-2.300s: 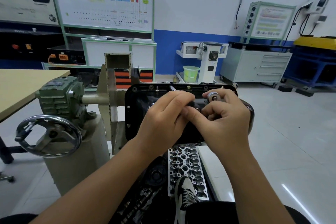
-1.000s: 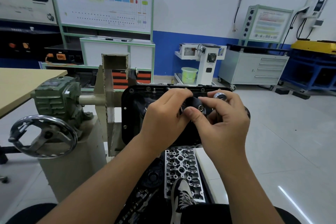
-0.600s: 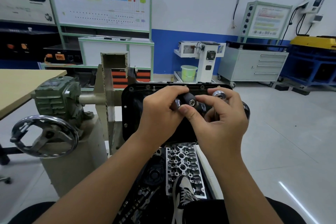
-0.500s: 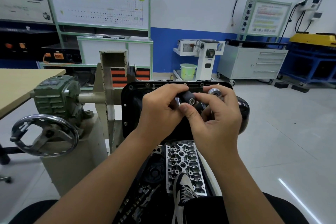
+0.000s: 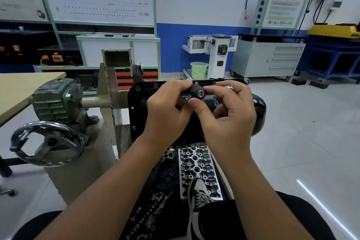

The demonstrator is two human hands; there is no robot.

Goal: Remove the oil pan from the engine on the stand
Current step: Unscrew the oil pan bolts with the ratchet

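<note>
The black oil pan [image 5: 139, 115] faces me on the engine, which is mounted on the stand; bolts line its rim. In front of its upper middle, both hands work on a small black cylindrical tool [image 5: 197, 91] with a silver end. My left hand [image 5: 168, 111] grips the tool's left part, where a silver square piece shows. My right hand [image 5: 228, 115] pinches the tool's black end between thumb and forefinger; its curled fingers also hold a silver round piece [image 5: 229, 88]. The hands hide most of the pan.
The stand's green gearbox [image 5: 55, 101] and chrome handwheel [image 5: 46, 143] are at the left, beside a wooden table [image 5: 17, 87]. Below the pan lie the engine's cylinder head [image 5: 196, 163] and my shoe [image 5: 198, 193]. Cabinets and a green bucket [image 5: 198, 69] stand behind.
The black tool has been lifted and turned between my hands so its silver end faces me. Both hands have risen slightly toward the pan's upper rim.
</note>
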